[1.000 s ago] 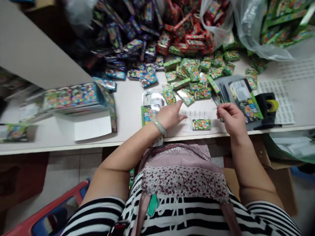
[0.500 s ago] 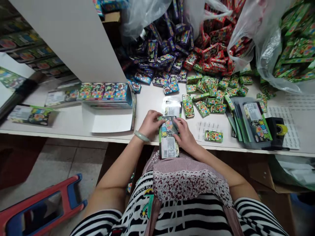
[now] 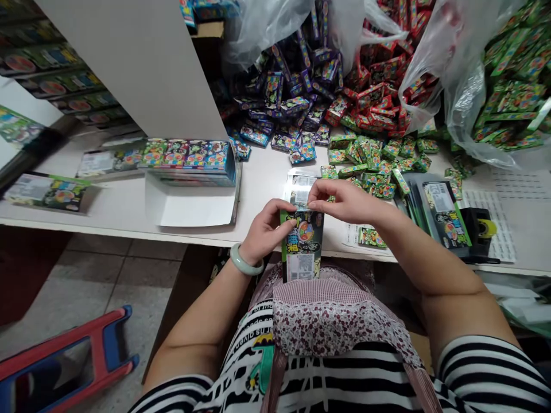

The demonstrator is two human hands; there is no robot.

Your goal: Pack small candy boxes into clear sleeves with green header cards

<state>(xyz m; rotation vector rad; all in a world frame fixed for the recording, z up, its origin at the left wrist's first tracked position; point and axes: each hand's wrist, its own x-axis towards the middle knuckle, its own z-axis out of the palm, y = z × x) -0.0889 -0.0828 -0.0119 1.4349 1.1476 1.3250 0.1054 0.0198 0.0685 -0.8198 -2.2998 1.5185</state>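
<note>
A flat black-and-green printed packet [image 3: 303, 246] hangs over the table's front edge against my apron. My left hand [image 3: 272, 229] grips its upper left side, thumb on the printed face. At the packet's top edge, my right hand [image 3: 333, 199] has thumb and fingertips pinched together; a shiny bit of clear film shows there, and it seems to have hold of that edge. Behind the fingers lies another packet [image 3: 301, 186] on the table. Small green printed boxes [image 3: 365, 152] are scattered just beyond, and a single green box [image 3: 371, 237] rests on a label sheet under my right forearm.
Left of my hands stands an open white carton [image 3: 193, 206] with a row of small boxes [image 3: 187, 154]. Purple boxes [image 3: 297, 86] and red boxes [image 3: 374, 86] are heaped at the back. Several stacked packets [image 3: 445, 212] and a tape dispenser [image 3: 477, 229] sit at right.
My right hand has moved from the packet's right side up to its top edge, and its fingers are now pinched there. My left hand still holds the packet.
</note>
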